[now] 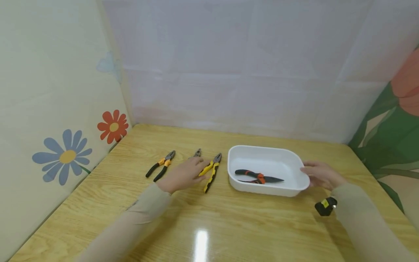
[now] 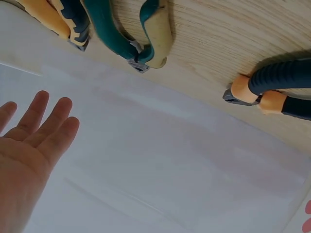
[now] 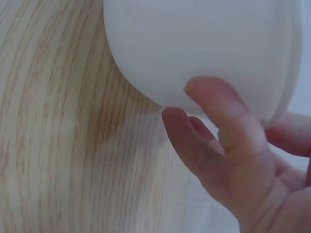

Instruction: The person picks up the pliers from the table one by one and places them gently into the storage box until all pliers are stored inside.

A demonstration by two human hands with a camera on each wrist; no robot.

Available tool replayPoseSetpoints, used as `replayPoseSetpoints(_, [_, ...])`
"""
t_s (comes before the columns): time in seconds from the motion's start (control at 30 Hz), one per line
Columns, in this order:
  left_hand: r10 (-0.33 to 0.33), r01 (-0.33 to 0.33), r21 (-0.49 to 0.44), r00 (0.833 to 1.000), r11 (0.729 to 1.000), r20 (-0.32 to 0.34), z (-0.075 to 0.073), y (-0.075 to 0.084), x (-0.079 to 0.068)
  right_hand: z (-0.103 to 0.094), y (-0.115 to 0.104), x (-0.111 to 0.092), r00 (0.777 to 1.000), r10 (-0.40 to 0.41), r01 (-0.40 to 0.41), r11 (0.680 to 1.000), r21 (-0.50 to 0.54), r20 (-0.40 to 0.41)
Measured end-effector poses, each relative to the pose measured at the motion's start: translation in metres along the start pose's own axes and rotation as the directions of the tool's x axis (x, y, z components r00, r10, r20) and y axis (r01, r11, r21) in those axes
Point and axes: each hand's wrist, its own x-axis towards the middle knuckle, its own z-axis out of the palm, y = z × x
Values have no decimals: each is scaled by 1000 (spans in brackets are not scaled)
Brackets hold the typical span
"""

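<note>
My left hand [image 1: 186,174] is over the table among several pliers, its fingers extended and holding nothing in the left wrist view. Just right of it lie pliers with yellow-and-black handles [image 1: 214,171]. Beyond the fingers, mostly hidden in the head view, are pliers with green-and-cream handles [image 2: 158,36]. Orange-and-black pliers [image 1: 161,165] rest farther left. At the right end of a white plastic basin [image 1: 268,151], my right hand [image 1: 322,174] grips the rim, with fingers against the outer wall [image 3: 194,39]. Inside the basin lie long-nose pliers with black-and-red handles [image 1: 260,178], partly hidden by the near wall.
All of this stands on a wood-grain table [image 1: 248,225]. A small black object with a yellow patch [image 1: 324,206] shows beside the right sleeve; whether it touches the table I cannot tell. A pale sheet [image 1: 242,72] hangs behind, with flower-printed panels [image 1: 67,156] at the sides.
</note>
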Motion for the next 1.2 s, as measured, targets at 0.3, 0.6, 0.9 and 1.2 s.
replayPoseSetpoints(0.3, [-42,44,52,998,998,-45,3,-18,-19,0,1,-1,1000,2,-2,1000,-2,5])
replayPoseSetpoints(0.6, [-88,92,55,994,994,-66,2,-25,-32,-1,0,-1,1000,10,-10,1000,-5,-2])
replayPoseSetpoints(0.9, [-100,110,145,992,983,-76,4,-25,-36,-1,1,-2,1000,-9,9,1000,3,-3])
replayPoseSetpoints(1.2, [-154,168,185,984,968,-91,11,-31,-43,-1,1,-3,1000,-3,3,1000,6,-9])
